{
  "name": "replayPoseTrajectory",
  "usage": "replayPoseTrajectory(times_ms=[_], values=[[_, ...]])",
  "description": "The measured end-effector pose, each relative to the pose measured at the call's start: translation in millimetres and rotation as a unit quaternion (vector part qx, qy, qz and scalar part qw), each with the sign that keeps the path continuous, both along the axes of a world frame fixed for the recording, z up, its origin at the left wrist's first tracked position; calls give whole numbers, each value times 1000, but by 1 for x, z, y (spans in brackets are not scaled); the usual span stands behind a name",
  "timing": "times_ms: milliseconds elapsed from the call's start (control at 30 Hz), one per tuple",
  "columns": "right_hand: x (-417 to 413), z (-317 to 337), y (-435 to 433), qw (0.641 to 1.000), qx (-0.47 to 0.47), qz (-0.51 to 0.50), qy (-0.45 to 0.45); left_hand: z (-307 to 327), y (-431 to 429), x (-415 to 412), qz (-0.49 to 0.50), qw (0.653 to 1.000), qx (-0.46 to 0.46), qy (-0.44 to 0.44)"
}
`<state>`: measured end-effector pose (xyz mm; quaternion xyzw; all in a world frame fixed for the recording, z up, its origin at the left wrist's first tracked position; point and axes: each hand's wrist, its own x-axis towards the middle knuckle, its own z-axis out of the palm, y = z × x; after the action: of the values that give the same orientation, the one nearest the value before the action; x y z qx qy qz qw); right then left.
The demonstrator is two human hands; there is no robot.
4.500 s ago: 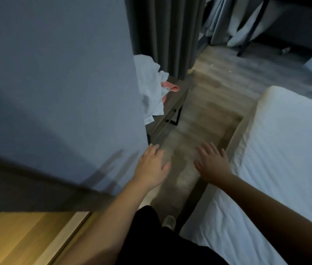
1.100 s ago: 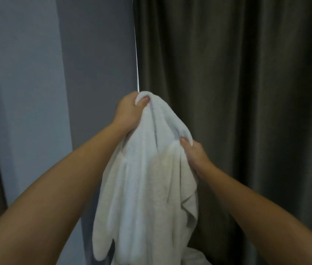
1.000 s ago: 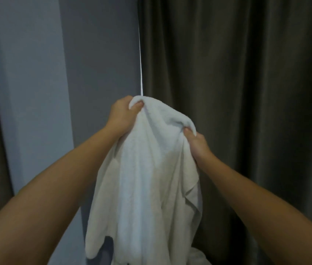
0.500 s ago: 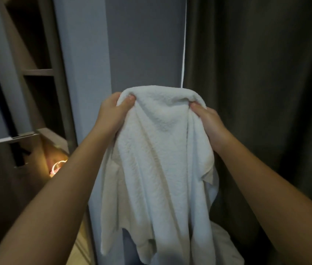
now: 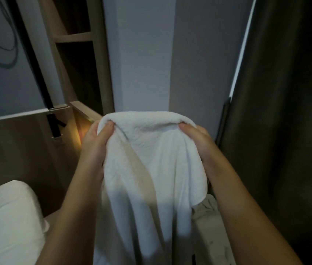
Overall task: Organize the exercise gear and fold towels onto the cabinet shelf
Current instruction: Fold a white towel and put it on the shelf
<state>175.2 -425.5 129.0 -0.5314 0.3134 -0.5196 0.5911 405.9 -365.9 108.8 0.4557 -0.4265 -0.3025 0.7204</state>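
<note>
my left grip (image 5: 95, 142) | clamped on white terry towel (image 5: 151, 169) top edge | my right grip (image 5: 197, 138) | clamped likewise | cloth hangs down

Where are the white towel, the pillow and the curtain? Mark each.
white towel (image 5: 151, 161), head view, middle of the hanging cloth.
pillow (image 5: 4, 217), head view, its top face.
curtain (image 5: 285, 131), head view, a dark fold.

I note a white pillow (image 5: 7, 217) lower left, wood headboard (image 5: 13, 150) behind it, warm glow (image 5: 82, 129) at its right end, dark cable (image 5: 2, 44) looped on the grey wall (image 5: 141, 54), dark curtain (image 5: 285, 111) filling the right
</note>
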Motion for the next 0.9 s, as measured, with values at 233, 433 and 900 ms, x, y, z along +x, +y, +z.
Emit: replayPoseTrajectory(times_ms=[233, 433, 900], values=[[108, -34, -20, 999, 40, 7, -19, -29, 0, 88, 44, 998, 38, -8], [178, -66, -35, 997, 78, 15, -13, -48, -7, 137, 85, 994, 69, -11], [344, -105, -176, 985, 73, 138, 68, -101, -146, 261, 113, 982, 140, -64]])
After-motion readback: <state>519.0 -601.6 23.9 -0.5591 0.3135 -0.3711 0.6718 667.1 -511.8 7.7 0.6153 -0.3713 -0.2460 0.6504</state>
